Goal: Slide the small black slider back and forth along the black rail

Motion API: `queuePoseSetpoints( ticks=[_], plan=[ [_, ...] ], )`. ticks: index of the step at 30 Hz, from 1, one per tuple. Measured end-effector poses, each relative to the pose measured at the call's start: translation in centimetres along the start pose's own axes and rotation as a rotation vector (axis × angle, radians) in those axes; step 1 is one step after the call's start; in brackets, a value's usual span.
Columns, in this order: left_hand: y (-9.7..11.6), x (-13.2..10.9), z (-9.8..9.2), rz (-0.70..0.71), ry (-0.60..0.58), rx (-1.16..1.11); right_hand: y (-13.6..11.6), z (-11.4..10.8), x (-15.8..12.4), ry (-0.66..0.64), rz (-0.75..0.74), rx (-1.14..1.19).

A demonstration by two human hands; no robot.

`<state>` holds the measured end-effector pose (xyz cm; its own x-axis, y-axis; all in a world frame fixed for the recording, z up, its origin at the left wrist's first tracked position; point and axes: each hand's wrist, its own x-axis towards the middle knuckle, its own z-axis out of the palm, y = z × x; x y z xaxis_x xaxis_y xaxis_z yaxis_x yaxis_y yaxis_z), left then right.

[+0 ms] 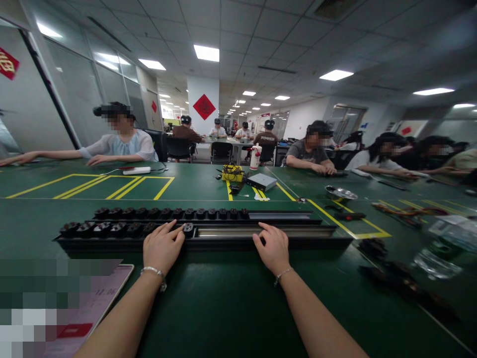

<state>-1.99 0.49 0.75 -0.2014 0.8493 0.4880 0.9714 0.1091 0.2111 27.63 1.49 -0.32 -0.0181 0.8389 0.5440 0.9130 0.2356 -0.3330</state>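
Tiled ceiling (238,20) carries lit panels (206,53); glazed partition (76,74) stands upper left; white column (203,85) at upper centre bears red diamond (204,107).

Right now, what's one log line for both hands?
left hand: at black module on near rail | right hand: at same rail, farther right

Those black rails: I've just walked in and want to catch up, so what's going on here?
A person's left hand appears to touch the rightmost black unit on the near rail. The right hand is farther along that rail, beside its exposed metallic channel. Behind, the far rail carries a longer row of black units. Both rails lie on a green table, with other people seated beyond.
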Motion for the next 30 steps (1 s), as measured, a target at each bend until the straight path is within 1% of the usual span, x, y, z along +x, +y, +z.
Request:
queuePoseSetpoints(
  ticks=[13,30],
  plan=[
    [0.12,0.02,-0.20,-0.002,-0.029,0.005,-0.11,-0.13,0.02,-0.003,0.001,0.003],
    [0.25,-0.02,-0.31,-0.013,-0.032,0.017,-0.08,-0.12,0.02,0.005,-0.007,-0.010]
  ],
)
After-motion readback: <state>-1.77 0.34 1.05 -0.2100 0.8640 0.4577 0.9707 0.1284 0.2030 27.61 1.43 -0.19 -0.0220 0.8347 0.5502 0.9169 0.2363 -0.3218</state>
